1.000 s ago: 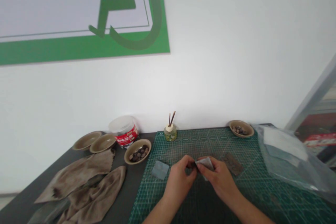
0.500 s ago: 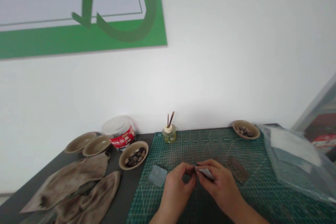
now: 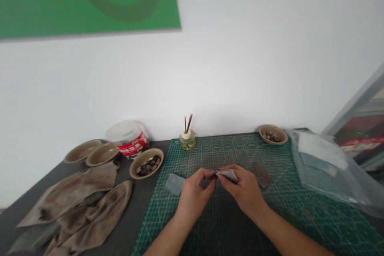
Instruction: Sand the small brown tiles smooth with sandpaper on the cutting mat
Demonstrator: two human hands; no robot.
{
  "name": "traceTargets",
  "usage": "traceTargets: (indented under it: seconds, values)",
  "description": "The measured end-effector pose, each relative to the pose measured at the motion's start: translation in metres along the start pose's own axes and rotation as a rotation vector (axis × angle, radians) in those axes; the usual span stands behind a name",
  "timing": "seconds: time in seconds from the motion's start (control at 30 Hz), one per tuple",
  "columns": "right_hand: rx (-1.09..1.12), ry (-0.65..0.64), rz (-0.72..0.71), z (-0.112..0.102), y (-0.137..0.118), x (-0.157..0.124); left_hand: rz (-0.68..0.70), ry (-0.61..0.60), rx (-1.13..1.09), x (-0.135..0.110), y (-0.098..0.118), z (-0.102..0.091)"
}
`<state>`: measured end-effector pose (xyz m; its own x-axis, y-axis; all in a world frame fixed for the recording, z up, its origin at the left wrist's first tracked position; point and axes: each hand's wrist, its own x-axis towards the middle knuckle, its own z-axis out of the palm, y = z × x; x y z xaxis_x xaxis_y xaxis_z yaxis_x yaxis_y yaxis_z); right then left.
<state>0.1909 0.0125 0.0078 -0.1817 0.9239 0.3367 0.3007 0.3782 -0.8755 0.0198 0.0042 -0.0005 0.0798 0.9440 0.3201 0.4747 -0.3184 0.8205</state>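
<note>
Both my hands meet over the green cutting mat. My right hand is closed around a small grey folded sheet, which looks like sandpaper. My left hand pinches a small dark thing against that sheet; it is too small to name. A grey square piece lies on the mat just left of my left hand. A dark brown worn piece lies just right of my right hand.
A bowl of dark stones stands left of the mat, with two empty bowls and a red-labelled tub behind it. Stained cloths cover the left. A reed diffuser, a small stone bowl and plastic bags sit behind and right.
The view has tilted down and shifted, so everything sits higher and further left in the picture. My hands stay together on the grey sheet with little change in grip.
</note>
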Motion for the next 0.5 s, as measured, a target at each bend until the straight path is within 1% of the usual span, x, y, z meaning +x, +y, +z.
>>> traceTargets:
  seconds: [0.17, 0.27, 0.4, 0.5]
  values:
    - [0.049, -0.008, -0.01, -0.0067, -0.0005, -0.0024, 0.033, -0.014, 0.013, -0.0024, -0.0013, 0.0011]
    - [0.098, 0.009, 0.028, -0.0078, 0.0007, -0.0042, 0.062, -0.007, 0.035, -0.0035, -0.0019, 0.0017]
    - [0.191, -0.024, 0.078, -0.0059, 0.0028, -0.0062, 0.1, -0.002, 0.027, -0.0039, -0.0012, 0.0021]
    - [0.221, -0.013, 0.132, -0.0049, 0.0044, -0.0061, 0.112, -0.013, 0.008, -0.0047, -0.0006, 0.0024]
